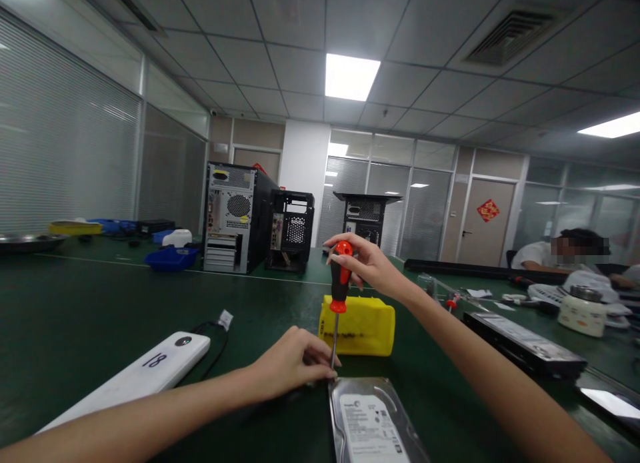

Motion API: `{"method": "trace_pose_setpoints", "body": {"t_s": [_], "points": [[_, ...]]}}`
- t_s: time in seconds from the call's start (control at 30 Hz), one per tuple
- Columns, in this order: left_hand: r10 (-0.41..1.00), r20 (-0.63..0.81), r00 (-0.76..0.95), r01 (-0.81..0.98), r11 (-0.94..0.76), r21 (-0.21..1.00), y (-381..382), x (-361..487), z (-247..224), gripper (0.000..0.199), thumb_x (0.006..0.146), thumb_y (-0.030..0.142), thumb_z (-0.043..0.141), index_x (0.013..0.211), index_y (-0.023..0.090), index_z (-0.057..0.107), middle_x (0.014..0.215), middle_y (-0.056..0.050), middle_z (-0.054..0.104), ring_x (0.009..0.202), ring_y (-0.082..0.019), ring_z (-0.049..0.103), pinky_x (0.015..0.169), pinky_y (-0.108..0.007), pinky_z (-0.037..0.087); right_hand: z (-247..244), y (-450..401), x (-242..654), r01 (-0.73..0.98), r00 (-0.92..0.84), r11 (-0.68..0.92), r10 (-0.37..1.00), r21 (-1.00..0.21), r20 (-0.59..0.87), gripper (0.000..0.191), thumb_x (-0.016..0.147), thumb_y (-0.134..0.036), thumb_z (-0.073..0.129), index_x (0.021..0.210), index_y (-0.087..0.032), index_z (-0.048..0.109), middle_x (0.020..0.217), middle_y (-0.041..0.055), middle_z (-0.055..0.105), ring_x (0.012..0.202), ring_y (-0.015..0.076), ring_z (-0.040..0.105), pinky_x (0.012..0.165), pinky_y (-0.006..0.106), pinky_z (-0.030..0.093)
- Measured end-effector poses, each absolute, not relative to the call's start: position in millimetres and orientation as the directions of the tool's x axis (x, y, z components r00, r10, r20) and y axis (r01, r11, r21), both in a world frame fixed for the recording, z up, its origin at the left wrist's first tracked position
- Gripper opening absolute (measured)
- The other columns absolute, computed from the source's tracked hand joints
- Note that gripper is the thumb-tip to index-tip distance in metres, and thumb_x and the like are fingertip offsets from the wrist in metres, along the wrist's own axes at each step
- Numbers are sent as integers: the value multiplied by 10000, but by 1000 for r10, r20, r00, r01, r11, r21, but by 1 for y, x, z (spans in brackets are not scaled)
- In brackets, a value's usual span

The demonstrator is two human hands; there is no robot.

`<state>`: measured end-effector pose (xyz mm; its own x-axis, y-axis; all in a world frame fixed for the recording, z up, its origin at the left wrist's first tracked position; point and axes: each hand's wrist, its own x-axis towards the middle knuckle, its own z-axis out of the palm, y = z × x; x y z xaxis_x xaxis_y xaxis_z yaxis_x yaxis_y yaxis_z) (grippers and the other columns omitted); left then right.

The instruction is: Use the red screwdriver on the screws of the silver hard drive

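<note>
A red and black screwdriver [341, 276] stands nearly upright, its tip at the far left corner of a silver hard drive [371, 420]. My right hand [367, 263] is closed round the top of its handle. Low beside the shaft, my left hand [295, 360] has its fingers pinched together at that same corner; whether they hold the shaft, a screw or the drive's edge is too small to tell. The drive lies label up on the green table [260, 316]. Just behind it a yellow bin [367, 326] rests on its side.
A white power bank [145, 373] marked 18 lies at left with a cable. Computer cases [233, 216] stand further back, near a blue tray [171, 258]. At right are another drive [530, 340], a cream jar [583, 311] and a seated person [540, 255].
</note>
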<state>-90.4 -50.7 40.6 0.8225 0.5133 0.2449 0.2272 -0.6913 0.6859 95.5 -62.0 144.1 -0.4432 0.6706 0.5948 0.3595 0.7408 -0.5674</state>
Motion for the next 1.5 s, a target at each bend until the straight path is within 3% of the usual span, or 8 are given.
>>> {"method": "trace_pose_setpoints", "body": {"t_s": [0.33, 0.8, 1.1, 1.5], "points": [[533, 213, 819, 250, -665, 704, -50, -89, 39, 220, 794, 280, 596, 818, 107, 730, 726, -44, 692, 624, -127, 593, 556, -165, 416, 145, -63, 94, 349, -455, 749, 661, -563, 597, 332, 832, -381, 564, 1096, -186, 508, 786, -11, 540, 404, 6, 453, 349, 125, 353], [539, 205, 817, 242, -643, 726, -49, -90, 36, 222, 789, 289, 605, 867, 121, 727, 789, -55, 710, 670, -148, 627, 591, -183, 446, 146, -66, 93, 361, -455, 735, 676, -574, 579, 369, 839, -381, 552, 1153, -193, 507, 873, 23, 573, 435, 8, 453, 379, 132, 381], [510, 225, 830, 220, -670, 709, -45, -91, 32, 222, 801, 276, 593, 908, 136, 727, 896, -63, 722, 813, -187, 670, 719, -218, 486, 145, -65, 94, 360, -450, 737, 674, -572, 586, 355, 840, -366, 553, 1148, -195, 511, 878, 20, 573, 414, -3, 448, 360, 120, 369], [541, 203, 816, 214, -610, 763, -44, -90, 31, 217, 738, 251, 668, 885, 101, 724, 837, -92, 727, 787, -208, 685, 713, -240, 517, 144, -63, 94, 359, -449, 742, 670, -567, 592, 347, 849, -358, 540, 1159, -205, 506, 876, 13, 568, 418, -1, 436, 355, 118, 378]]}}
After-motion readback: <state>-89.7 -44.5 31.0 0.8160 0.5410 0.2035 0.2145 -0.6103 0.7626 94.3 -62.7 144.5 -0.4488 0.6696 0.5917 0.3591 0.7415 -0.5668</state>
